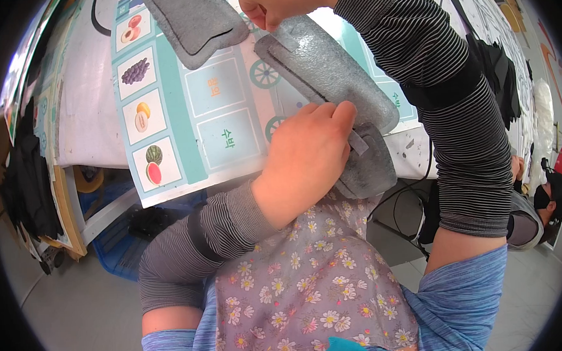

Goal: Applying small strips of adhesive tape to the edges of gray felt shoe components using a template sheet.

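Note:
A glossy grey felt-like pad with a dark line along one long edge lies slanted before me. My left hand is closed, with its fingertips pressed together at the pad's near edge. Right by those fingers is a smaller grey piece with a short pale strip on it. My right hand is over the pad's far end with its fingers pinched together; what they hold, if anything, is too small or hidden. To the left lies another grey pad with a dark outline.
Beneath the pads lies a printed mat with fruit pictures on the white table. Black fabric hangs at the right, and dark cloth at the left. A blue crate is under the table. Another person sits at the far right.

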{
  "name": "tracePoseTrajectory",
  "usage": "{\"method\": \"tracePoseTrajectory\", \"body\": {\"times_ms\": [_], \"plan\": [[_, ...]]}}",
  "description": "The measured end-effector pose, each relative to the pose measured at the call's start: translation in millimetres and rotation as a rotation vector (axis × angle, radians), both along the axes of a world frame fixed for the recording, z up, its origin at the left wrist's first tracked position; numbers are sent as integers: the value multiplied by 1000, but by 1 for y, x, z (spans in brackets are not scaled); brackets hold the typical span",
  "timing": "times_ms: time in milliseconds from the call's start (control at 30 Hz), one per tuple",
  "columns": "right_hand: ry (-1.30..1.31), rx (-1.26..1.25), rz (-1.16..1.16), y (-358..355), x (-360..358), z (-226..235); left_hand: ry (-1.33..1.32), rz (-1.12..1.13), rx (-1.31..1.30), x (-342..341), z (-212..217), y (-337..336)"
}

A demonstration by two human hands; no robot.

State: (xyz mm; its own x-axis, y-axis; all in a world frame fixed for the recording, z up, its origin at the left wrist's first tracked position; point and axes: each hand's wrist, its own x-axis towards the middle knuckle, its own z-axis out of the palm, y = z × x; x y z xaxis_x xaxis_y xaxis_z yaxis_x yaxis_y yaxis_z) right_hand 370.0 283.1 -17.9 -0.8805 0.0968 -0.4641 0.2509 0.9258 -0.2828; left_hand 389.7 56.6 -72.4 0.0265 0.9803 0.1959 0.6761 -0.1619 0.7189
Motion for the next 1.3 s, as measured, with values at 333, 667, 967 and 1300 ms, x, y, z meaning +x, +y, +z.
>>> {"method": "tracePoseTrajectory", "body": {"times_ms": [333,667,967,1300], "plan": [[17,-54,-93,-3,7,-1,-12,-5,-4,-2,-1,1],[283,5,-131,-9,35,2,-31,0,0,-2,-3,1],[556,130,40,-25,66,-20,-102,27,9,0,-3,-2],[534,477,21,-31,46,-32,-350,9,-37,13,8,-9]]}}
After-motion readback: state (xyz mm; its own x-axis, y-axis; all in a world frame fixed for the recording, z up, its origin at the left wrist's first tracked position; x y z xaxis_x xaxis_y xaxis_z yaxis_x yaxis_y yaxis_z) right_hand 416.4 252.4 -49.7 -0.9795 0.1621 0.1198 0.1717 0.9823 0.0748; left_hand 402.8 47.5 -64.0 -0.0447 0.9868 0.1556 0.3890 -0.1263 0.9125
